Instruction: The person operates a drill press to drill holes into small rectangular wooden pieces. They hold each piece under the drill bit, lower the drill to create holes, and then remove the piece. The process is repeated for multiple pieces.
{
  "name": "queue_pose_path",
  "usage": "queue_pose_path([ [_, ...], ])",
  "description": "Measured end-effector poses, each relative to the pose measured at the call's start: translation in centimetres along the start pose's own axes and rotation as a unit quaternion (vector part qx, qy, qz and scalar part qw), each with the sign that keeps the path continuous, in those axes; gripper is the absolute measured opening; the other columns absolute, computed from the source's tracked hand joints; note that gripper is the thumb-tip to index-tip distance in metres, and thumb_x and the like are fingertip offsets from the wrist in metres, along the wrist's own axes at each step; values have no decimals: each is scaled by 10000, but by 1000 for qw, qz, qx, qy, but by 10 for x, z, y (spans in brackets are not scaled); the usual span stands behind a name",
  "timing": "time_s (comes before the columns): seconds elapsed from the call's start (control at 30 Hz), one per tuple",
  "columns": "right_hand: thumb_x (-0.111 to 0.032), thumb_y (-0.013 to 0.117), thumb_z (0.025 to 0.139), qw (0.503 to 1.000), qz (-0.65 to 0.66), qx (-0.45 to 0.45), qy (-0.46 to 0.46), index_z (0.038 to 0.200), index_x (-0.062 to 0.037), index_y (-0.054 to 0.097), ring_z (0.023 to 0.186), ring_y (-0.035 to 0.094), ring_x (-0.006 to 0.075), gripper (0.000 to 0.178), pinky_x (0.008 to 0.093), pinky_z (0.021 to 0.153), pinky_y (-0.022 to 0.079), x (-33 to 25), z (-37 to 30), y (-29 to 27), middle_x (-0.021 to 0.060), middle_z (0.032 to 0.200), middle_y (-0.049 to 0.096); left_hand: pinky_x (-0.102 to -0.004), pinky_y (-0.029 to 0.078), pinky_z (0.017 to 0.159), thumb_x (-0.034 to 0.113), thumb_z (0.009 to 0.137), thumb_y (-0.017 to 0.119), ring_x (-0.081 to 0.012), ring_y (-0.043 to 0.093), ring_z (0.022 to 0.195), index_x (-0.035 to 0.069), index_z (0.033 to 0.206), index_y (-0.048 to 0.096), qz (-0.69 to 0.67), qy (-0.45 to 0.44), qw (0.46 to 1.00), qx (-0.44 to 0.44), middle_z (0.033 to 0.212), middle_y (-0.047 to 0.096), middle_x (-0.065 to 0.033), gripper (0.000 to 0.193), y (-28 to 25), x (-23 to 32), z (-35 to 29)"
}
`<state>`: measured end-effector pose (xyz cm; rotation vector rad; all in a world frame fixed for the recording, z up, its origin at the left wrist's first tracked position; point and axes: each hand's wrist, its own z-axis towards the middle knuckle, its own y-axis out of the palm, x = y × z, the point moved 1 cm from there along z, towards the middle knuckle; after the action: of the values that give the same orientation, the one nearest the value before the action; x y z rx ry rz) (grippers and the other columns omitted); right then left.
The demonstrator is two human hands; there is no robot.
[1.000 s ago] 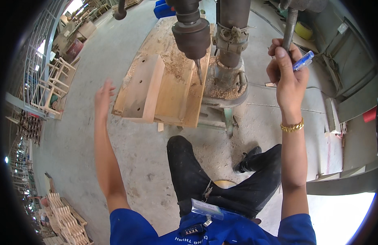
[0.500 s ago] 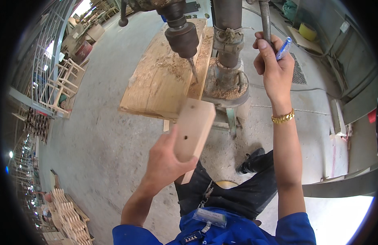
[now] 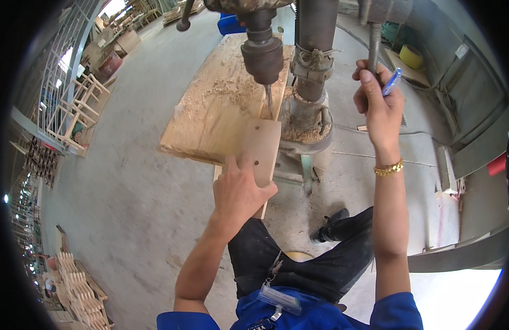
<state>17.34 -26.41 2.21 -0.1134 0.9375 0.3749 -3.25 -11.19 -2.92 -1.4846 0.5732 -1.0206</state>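
Note:
My left hand point(image 3: 238, 190) grips a pale wooden block point(image 3: 265, 144) with two round holes in its upper face, thumb along the right edge and fingers on the left. The block's far end lies at the near right part of a wide wooden board point(image 3: 197, 118) strewn with shavings. Just beyond it, the drill bit point(image 3: 269, 102) points down from the chuck point(image 3: 263, 59) of a drill press. On the right, my raised right hand point(image 3: 381, 113) is closed round the press's metal lever point(image 3: 375, 47). A blue pen point(image 3: 392, 81) is tucked in that same hand.
Behind the board stands the press column point(image 3: 315, 49), tied with cord, its base point(image 3: 306, 132) covered in shavings. A blue object point(image 3: 231, 24) sits past the board. Wooden frames point(image 3: 78, 113) are at far left, stacked wooden pieces point(image 3: 81, 286) at lower left, yellow tape roll point(image 3: 411, 56) at right.
My left hand has carried the block forward and straightened it against the board, below the bit. My right hand stays on the lever. The whole view has shifted slightly.

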Motion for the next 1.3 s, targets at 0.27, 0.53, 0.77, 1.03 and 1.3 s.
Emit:
queue_pose_path([
  [0.27, -218, 551, 940, 984, -159, -61, -50, 1121, -7, 605, 501, 420, 34, 283, 193, 456, 348, -7, 53, -29, 32, 799, 646, -438, 530, 693, 308, 616, 703, -369, 633, 824, -42, 1278, 446, -27, 24, 999, 12, 1074, 518, -202, 791, 5, -5, 6],
  [0.53, -222, 562, 940, 972, -208, -100, -46, 1161, -38, 597, 500, 368, 12, 289, 174, 450, 291, -15, 83, -38, -8, 765, 619, -435, 536, 669, 292, 611, 693, -369, 639, 795, -59, 1253, 460, -32, 32, 998, 47, 1060, 522, -197, 767, 12, -6, 17],
  [0.77, -240, 592, 923, 964, -243, -83, -63, 1026, -28, 646, 496, 361, 20, 241, 187, 465, 295, -13, 106, -54, -21, 705, 588, -427, 541, 672, 293, 614, 687, -363, 644, 790, -58, 1267, 448, -15, 35, 998, 40, 1063, 525, -197, 778, 9, -4, 16],
  [1.03, -193, 511, 893, 908, -407, -52, -87, 873, 11, 694, 482, 344, 50, 275, 221, 478, 289, -25, 135, -74, -45, 519, 409, -432, 539, 681, 302, 615, 688, -360, 645, 798, -49, 1277, 441, -12, 34, 999, 41, 1088, 527, -193, 789, 10, -5, 14],
  [1.3, -245, 441, 914, 949, -306, -53, -57, 850, 8, 629, 562, 491, 69, 321, 206, 478, 338, -30, 160, -85, 45, 677, 587, -429, 536, 688, 299, 625, 682, -362, 642, 804, -47, 1287, 431, -25, 25, 999, 35, 1106, 516, -196, 788, 9, -5, 13],
])
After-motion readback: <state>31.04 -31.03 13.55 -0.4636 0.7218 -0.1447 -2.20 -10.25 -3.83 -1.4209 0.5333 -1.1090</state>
